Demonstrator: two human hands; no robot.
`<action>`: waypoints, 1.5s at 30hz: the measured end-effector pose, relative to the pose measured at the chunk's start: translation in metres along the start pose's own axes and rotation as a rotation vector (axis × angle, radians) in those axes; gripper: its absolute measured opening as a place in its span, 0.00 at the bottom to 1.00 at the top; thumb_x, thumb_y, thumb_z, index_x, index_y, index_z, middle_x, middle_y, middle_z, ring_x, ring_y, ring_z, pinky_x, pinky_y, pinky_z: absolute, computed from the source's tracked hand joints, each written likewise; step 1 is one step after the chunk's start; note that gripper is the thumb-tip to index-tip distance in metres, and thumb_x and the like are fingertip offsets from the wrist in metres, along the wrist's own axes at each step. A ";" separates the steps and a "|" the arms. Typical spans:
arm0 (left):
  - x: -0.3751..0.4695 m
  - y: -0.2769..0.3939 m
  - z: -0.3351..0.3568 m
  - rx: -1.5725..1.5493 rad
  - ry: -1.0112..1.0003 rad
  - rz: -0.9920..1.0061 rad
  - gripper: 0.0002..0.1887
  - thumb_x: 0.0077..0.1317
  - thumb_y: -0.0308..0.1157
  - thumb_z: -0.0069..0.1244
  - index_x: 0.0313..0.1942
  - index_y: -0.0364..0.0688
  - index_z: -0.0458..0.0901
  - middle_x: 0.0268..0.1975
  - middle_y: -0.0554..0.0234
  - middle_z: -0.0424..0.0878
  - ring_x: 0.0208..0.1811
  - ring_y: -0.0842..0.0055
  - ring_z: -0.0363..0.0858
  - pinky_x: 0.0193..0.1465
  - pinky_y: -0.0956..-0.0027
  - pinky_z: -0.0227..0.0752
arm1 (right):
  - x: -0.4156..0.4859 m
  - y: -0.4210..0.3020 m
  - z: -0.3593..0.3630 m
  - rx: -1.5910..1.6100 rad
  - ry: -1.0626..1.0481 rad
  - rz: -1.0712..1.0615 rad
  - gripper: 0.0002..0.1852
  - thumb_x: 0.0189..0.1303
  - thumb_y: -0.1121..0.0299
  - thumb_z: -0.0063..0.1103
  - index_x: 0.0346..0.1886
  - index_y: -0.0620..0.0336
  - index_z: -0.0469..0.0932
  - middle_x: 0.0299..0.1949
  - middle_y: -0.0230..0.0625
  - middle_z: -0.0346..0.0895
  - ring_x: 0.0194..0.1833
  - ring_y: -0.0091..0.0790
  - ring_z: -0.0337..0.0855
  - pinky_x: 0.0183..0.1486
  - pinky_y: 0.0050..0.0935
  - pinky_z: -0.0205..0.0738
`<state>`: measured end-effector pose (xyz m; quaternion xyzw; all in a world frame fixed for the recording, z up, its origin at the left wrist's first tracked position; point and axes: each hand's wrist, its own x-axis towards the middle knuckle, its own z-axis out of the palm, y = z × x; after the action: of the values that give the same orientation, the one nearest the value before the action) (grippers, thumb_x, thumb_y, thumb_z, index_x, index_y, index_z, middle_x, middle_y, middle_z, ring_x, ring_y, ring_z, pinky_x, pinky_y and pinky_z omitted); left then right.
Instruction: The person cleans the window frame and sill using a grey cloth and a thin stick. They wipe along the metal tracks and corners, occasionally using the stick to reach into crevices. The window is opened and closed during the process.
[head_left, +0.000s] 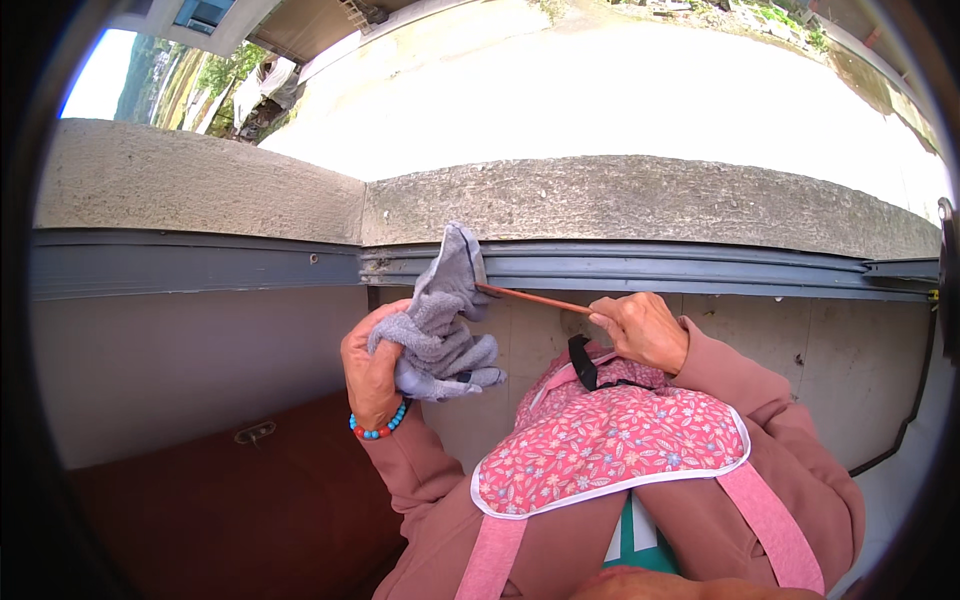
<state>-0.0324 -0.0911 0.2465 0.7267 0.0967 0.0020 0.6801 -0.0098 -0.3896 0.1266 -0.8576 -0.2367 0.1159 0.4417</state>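
A bunched grey terry cloth (442, 337) is gripped by my left hand (377, 367), and one corner of it points up over the window track. Between the fingers of my right hand (639, 330) is one end of a thin reddish-brown stick (536, 298). The stick's other end meets the cloth's right edge; whether it is tucked inside cannot be told. Just beyond both hands runs the grey-blue metal sliding-window track (675, 266), with dirt (379, 265) in its left corner near the cloth.
A rough concrete ledge (637, 199) lies outside the track, above bright ground. A dark red-brown panel (247, 495) with a small metal fitting (255, 432) stands at lower left. Tiled surface (757, 345) shows below the track. My pink floral apron (615, 442) hangs close to the hands.
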 end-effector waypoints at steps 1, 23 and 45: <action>-0.008 0.007 0.009 0.031 -0.145 0.034 0.17 0.55 0.25 0.49 0.44 0.27 0.81 0.35 0.60 0.81 0.35 0.80 0.76 0.42 0.78 0.68 | -0.004 0.004 0.003 0.079 -0.011 0.017 0.10 0.62 0.67 0.55 0.36 0.64 0.80 0.21 0.54 0.74 0.27 0.57 0.77 0.29 0.46 0.69; -0.003 -0.065 0.153 -0.188 -0.647 -0.127 0.16 0.59 0.21 0.49 0.48 0.31 0.80 0.40 0.60 0.81 0.43 0.79 0.78 0.49 0.76 0.69 | -0.184 0.085 -0.152 0.362 0.378 0.494 0.16 0.65 0.62 0.58 0.29 0.67 0.82 0.15 0.22 0.65 0.17 0.14 0.60 0.20 0.18 0.50; 0.032 -0.135 0.112 0.534 0.020 0.346 0.33 0.50 0.16 0.54 0.60 0.31 0.68 0.41 0.48 0.74 0.39 0.52 0.77 0.39 0.60 0.71 | 0.006 -0.029 -0.049 -0.578 -0.002 0.064 0.04 0.60 0.72 0.56 0.33 0.62 0.73 0.17 0.46 0.71 0.19 0.55 0.71 0.21 0.46 0.59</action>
<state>-0.0041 -0.1899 0.1004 0.8851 -0.0247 0.0994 0.4540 0.0068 -0.4061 0.1787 -0.9548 -0.2331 0.0585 0.1748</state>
